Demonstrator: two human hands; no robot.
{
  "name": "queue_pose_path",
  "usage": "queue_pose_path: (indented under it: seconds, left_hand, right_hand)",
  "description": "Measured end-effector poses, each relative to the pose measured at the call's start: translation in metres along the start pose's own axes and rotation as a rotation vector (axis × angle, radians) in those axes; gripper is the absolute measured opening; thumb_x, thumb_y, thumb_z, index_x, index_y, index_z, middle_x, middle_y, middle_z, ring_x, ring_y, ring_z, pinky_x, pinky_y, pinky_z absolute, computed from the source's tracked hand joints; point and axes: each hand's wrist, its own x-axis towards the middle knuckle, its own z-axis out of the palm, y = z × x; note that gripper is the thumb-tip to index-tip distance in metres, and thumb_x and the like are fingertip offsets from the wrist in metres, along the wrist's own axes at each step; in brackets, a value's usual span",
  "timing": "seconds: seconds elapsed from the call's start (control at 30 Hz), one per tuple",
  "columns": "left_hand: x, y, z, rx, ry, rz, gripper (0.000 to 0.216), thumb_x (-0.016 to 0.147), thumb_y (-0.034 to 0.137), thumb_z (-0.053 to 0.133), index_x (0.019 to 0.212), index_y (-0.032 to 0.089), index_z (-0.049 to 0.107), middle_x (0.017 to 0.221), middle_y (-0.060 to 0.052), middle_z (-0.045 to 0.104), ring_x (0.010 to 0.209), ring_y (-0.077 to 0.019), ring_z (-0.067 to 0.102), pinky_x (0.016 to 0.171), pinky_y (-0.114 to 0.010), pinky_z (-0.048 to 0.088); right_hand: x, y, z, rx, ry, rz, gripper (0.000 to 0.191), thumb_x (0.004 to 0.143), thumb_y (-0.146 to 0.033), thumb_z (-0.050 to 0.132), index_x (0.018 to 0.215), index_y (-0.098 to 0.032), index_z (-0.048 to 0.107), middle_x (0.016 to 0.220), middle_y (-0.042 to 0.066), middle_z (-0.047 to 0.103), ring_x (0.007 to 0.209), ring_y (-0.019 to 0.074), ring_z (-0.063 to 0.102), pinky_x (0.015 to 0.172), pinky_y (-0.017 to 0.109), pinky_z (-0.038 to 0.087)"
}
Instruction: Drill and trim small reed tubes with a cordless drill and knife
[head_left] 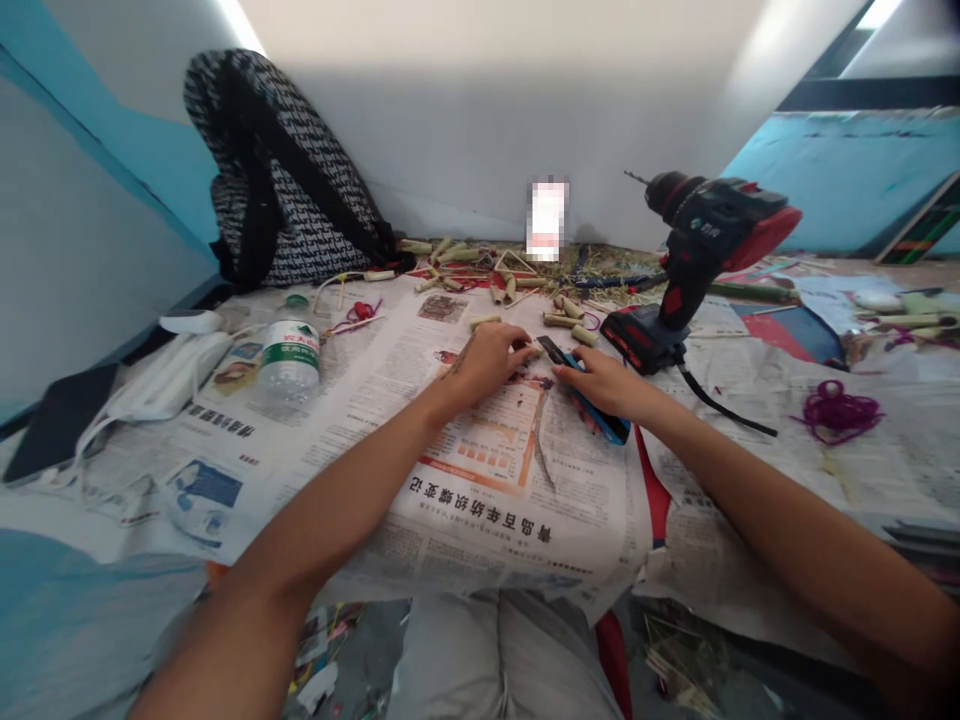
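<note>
My right hand (604, 382) is closed around a blue utility knife (611, 425), its dark blade end pointing up and left. My left hand (491, 355) is closed, fingers pinched on a small pale piece of stalk (535, 348) just left of the blade. Whether the blade touches the piece I cannot tell. Both hands are low over printed newspaper (480, 520). Several short cut stalk pieces lie just beyond them, among them a greenish piece (584, 335). A thin dark strip (541, 450) rests on the paper below the hands.
A cordless drill (694, 250) stands upright on its battery at the right, bit pointing left. Purple string (838, 412) lies farther right. On the left are a water bottle (291, 350), white cables (161, 385) and a patterned backpack (300, 190). A blurred-out phone screen (547, 220) leans at the back.
</note>
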Motion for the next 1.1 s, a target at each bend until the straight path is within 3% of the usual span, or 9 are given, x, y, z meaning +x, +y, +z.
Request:
queue_pose_path:
  seconds: [0.27,0.57,0.87,1.1]
  left_hand:
    - [0.007,-0.012,0.001,0.035,-0.043,0.147,0.02,0.098,0.029,0.076,0.11,0.016,0.086,0.1,-0.011,0.083,0.095,-0.0223,0.072,0.096,-0.035,0.053]
    - [0.008,-0.017,0.004,0.055,-0.002,0.139,0.02,0.097,0.028,0.076,0.11,0.016,0.086,0.1,-0.012,0.083,0.094,-0.0228,0.073,0.096,-0.037,0.055]
    - [0.012,-0.018,0.0,0.053,-0.053,0.217,0.017,0.096,0.025,0.077,0.108,0.016,0.086,0.099,-0.012,0.083,0.092,-0.0213,0.073,0.092,-0.034,0.053]
    - [0.01,-0.016,0.005,0.047,0.019,0.149,0.016,0.094,0.03,0.078,0.098,0.017,0.087,0.088,-0.009,0.081,0.081,-0.0193,0.069,0.085,-0.033,0.051]
  right_hand:
    - [0.003,0.0,0.005,0.197,-0.024,0.035,0.021,0.109,-0.044,0.053,0.104,-0.027,0.042,0.069,-0.002,0.062,0.044,0.0188,0.061,0.039,0.03,0.046]
    - [-0.005,-0.015,0.009,0.287,-0.019,0.122,0.019,0.11,-0.039,0.053,0.099,-0.027,0.041,0.065,-0.002,0.059,0.043,0.019,0.059,0.038,0.03,0.047]
    - [0.003,-0.015,0.016,0.406,0.014,0.138,0.02,0.11,-0.038,0.055,0.1,-0.028,0.041,0.065,-0.004,0.058,0.042,0.0189,0.059,0.038,0.029,0.046]
    - [-0.002,-0.022,0.014,0.381,-0.017,0.142,0.016,0.111,-0.037,0.052,0.102,-0.028,0.041,0.063,-0.004,0.057,0.043,0.0195,0.059,0.039,0.03,0.048]
